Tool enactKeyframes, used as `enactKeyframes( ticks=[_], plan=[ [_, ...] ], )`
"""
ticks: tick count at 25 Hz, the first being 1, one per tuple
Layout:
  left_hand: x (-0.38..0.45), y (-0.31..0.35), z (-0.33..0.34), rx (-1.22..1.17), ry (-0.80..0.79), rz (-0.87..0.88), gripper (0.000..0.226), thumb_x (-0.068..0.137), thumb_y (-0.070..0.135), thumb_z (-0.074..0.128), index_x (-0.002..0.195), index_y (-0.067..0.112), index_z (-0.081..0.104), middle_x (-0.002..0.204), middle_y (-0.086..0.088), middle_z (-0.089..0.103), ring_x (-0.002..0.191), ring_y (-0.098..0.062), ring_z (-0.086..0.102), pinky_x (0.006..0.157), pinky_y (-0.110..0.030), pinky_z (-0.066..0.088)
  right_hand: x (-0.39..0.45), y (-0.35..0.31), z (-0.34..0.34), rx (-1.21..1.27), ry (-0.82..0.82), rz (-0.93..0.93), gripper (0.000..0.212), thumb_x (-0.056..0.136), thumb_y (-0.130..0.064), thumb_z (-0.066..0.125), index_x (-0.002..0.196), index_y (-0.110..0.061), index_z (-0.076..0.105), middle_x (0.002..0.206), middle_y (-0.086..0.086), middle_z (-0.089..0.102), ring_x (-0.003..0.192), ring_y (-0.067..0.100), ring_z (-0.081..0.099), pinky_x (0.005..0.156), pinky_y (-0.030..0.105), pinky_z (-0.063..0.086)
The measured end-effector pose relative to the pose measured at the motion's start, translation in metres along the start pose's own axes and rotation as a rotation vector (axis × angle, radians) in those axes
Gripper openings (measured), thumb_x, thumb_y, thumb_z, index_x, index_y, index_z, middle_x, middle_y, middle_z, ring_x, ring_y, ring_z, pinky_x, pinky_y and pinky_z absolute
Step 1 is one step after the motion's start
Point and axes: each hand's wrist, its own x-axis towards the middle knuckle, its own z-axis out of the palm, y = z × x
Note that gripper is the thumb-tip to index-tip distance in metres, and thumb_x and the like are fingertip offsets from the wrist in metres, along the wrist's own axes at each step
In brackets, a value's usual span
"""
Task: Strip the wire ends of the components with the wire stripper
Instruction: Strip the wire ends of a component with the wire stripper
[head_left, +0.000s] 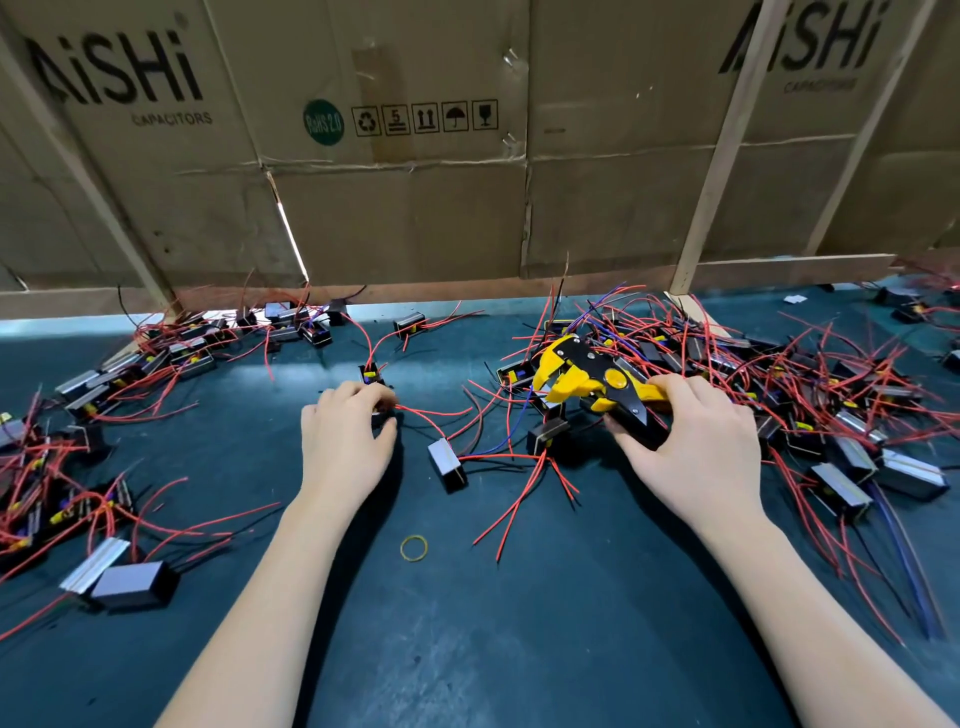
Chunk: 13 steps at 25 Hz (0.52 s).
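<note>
A yellow and black wire stripper (587, 382) is gripped by its handles in my right hand (696, 447), jaws pointing left over the dark green mat (467, 623). My left hand (345, 441) curls its fingers round a small black component (382, 415), mostly hidden under the fingers, whose red wire (436, 415) trails right toward the stripper. Another component (448, 464) with a silver side lies on the mat between my two hands. A big tangle of components with red and blue wires (779, 395) lies at the right.
More wired components lie in heaps at the left (62, 467) and at the back left (218, 343). A yellow rubber band (414, 548) lies on the mat in front. Cardboard sheets (395, 218) on wooden slats close off the back of the bench.
</note>
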Motion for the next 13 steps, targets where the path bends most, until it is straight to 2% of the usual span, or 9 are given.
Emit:
enactKeyframes(
  ticks=[4, 9, 13],
  plan=[
    [-0.002, 0.007, -0.003, -0.006, 0.013, 0.054, 0.011, 0.083, 0.015, 0.064, 0.091, 0.020, 0.068, 0.093, 0.003, 0.067, 0.095, -0.026, 0.061, 0.083, -0.036, 0.029, 0.000, 0.000, 0.001, -0.007, -0.003, -0.002, 0.051, 0.075, -0.050, 0.075, 0.108, -0.012, 0.066, 0.096, 0.007, 0.065, 0.093, 0.034, 0.060, 0.082, 0.041, 0.039],
    [-0.002, 0.009, -0.006, 0.001, 0.002, 0.176, 0.004, 0.086, 0.020, 0.069, 0.089, 0.021, 0.071, 0.090, 0.004, 0.070, 0.092, -0.026, 0.059, 0.081, -0.037, 0.035, 0.000, -0.001, 0.001, 0.000, -0.011, -0.008, 0.049, 0.074, -0.048, 0.077, 0.106, -0.013, 0.066, 0.096, 0.006, 0.065, 0.093, 0.033, 0.061, 0.083, 0.042, 0.040],
    [-0.005, 0.013, -0.006, -0.231, 0.005, 0.203, 0.006, 0.088, 0.018, 0.071, 0.082, 0.018, 0.073, 0.081, 0.008, 0.071, 0.081, -0.016, 0.063, 0.076, -0.029, 0.044, -0.001, 0.000, 0.001, -0.006, -0.020, -0.023, 0.048, 0.073, -0.047, 0.078, 0.105, -0.013, 0.067, 0.095, 0.006, 0.065, 0.091, 0.034, 0.061, 0.082, 0.042, 0.040]
  ],
)
